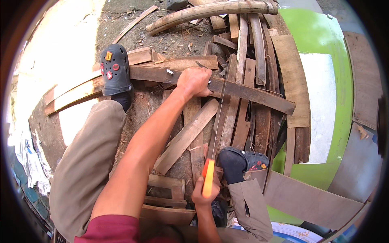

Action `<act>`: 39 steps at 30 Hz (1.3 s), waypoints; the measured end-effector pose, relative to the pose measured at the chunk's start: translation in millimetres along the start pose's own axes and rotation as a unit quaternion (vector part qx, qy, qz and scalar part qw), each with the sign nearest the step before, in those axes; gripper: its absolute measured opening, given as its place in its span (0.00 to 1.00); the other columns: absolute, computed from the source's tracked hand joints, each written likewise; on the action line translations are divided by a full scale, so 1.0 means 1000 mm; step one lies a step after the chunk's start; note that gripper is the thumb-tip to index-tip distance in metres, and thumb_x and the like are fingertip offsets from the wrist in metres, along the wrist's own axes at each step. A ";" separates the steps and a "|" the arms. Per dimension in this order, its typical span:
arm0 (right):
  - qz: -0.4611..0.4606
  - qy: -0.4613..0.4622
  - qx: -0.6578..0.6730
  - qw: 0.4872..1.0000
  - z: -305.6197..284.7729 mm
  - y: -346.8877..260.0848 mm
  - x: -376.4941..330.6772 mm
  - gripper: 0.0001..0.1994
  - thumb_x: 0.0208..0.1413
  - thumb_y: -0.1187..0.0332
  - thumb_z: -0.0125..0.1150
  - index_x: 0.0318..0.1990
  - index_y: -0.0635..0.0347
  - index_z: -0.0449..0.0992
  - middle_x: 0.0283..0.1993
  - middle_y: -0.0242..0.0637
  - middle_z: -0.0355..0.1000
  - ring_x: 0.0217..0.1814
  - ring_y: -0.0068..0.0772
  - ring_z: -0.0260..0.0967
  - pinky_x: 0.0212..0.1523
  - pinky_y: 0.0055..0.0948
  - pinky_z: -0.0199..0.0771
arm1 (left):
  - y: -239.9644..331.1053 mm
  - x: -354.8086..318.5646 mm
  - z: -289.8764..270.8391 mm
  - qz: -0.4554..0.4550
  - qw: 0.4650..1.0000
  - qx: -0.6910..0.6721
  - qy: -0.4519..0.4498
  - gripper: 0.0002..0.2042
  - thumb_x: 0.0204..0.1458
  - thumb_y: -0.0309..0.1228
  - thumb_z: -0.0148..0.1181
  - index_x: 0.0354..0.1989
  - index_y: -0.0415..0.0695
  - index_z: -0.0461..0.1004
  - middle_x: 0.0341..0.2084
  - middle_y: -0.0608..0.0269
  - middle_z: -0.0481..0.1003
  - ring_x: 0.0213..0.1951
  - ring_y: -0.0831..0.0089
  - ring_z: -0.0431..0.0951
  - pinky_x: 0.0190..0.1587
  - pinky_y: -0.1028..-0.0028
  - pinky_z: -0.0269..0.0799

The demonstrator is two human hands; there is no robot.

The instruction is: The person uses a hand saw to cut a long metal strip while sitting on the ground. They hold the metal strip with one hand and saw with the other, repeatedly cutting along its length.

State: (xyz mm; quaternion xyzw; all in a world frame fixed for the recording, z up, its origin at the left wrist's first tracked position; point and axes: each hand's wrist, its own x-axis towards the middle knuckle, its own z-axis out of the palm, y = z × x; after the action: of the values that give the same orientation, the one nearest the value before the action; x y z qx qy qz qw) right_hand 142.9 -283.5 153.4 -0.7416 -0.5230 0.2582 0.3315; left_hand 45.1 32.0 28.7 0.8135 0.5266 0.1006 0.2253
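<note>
A hand saw's orange and yellow handle (208, 178) is wrapped by the fingers of my right hand (206, 192). From it the thin saw blade (218, 129) runs away from me, its far part crossing a long dark wooden plank (259, 95). My left hand (195, 81) is closed over that plank, just left of the blade. The plank lies crosswise over other wood, its right end reaching past the pile. My left foot, in a grey clog (116, 69), presses on the plank's left part. Whether the blade has cut into the wood I cannot tell.
Under and beyond the plank lies a pile of wood strips (243, 125). A thick curved pole (210, 14) rests at the back. My right clog (256, 160) is beside the pile. Green and white panels (320, 109) lie right, a loose board (186, 137) in the middle.
</note>
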 end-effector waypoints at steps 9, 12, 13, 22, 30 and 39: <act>0.120 0.013 0.168 0.978 0.026 0.019 0.095 0.11 0.55 0.75 0.61 0.23 0.69 0.71 0.15 0.37 0.63 0.20 0.19 0.60 0.21 0.30 0.61 | -0.014 0.021 -0.017 -0.045 0.999 0.015 -0.014 0.27 0.38 0.53 0.74 0.37 0.42 0.81 0.37 0.48 0.83 0.41 0.56 0.85 0.45 0.61 0.81; 0.066 -0.035 0.068 0.995 0.006 0.004 0.103 0.11 0.59 0.77 0.58 0.24 0.68 0.72 0.18 0.27 0.68 0.21 0.17 0.66 0.24 0.25 0.66 | -0.017 0.025 -0.017 -0.044 0.999 0.012 -0.013 0.28 0.38 0.54 0.73 0.38 0.42 0.81 0.38 0.49 0.83 0.42 0.56 0.85 0.45 0.61 0.80; 0.075 -0.010 0.090 0.993 0.006 -0.005 0.102 0.11 0.56 0.75 0.62 0.22 0.68 0.71 0.15 0.38 0.63 0.19 0.22 0.59 0.22 0.31 0.61 | -0.013 0.023 -0.016 -0.037 0.999 0.011 -0.007 0.28 0.38 0.55 0.73 0.38 0.42 0.81 0.38 0.50 0.83 0.42 0.56 0.85 0.45 0.61 0.80; 0.050 -0.015 0.067 0.996 -0.064 -0.052 0.024 0.06 0.56 0.76 0.59 0.28 0.69 0.73 0.20 0.41 0.67 0.18 0.40 0.66 0.23 0.34 0.66 | -0.013 0.018 -0.013 -0.040 0.999 0.004 -0.011 0.30 0.37 0.56 0.72 0.39 0.41 0.80 0.37 0.50 0.83 0.43 0.56 0.84 0.49 0.61 0.78; 0.062 0.047 0.036 0.996 -0.141 -0.002 -0.095 0.07 0.53 0.75 0.58 0.24 0.67 0.72 0.18 0.42 0.67 0.17 0.42 0.68 0.22 0.36 0.66 | -0.027 0.012 -0.028 -0.020 0.994 -0.102 -0.038 0.33 0.43 0.62 0.69 0.43 0.41 0.79 0.49 0.47 0.78 0.55 0.50 0.76 0.55 0.50 0.71; 0.028 0.092 0.110 0.989 -0.137 -0.002 -0.138 0.09 0.54 0.76 0.57 0.23 0.68 0.71 0.18 0.40 0.68 0.18 0.38 0.68 0.24 0.34 0.68 | -0.006 -0.039 -0.022 0.106 0.993 0.046 0.038 0.21 0.47 0.33 0.65 0.44 0.41 0.61 0.35 0.46 0.79 0.41 0.45 0.79 0.44 0.54 0.73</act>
State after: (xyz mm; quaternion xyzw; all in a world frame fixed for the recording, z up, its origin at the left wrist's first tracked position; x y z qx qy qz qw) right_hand 197.2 -444.2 248.4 -0.7353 -0.4378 0.2544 0.4504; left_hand 14.7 4.7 47.7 0.8697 0.4499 0.1308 0.1555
